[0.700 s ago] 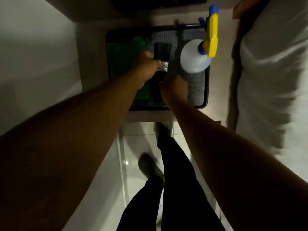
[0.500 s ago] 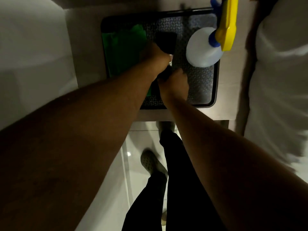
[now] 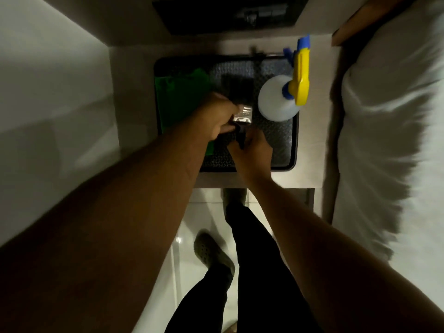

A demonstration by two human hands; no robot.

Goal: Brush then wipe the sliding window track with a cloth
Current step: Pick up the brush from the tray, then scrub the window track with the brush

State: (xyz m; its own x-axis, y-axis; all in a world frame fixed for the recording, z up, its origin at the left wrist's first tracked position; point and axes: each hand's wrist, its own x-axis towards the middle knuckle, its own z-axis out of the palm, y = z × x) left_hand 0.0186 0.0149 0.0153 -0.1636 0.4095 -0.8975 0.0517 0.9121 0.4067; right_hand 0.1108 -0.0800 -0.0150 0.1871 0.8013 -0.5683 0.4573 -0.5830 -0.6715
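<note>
A black tray point(image 3: 295, 140) sits on a small pale table. A folded green cloth point(image 3: 182, 99) lies on the tray's left side. In the middle lies a brush point(image 3: 237, 90) with dark bristles, a shiny metal band and a black handle. My left hand point(image 3: 216, 116) is curled around the handle just below the metal band. My right hand point(image 3: 252, 150) grips the lower end of the same handle, and the two hands almost touch. Most of the handle is hidden by my fingers.
A white spray bottle point(image 3: 276, 102) with a yellow and blue trigger stands at the tray's right edge, close to the brush. White bedding point(image 3: 389, 121) fills the right side. A dark window frame point(image 3: 228, 18) runs along the top, and a wall point(image 3: 48, 92) stands on the left.
My right hand has moved up onto the brush handle and closed on it. My left hand has slid from the metal band toward the handle, so the hands now meet.
</note>
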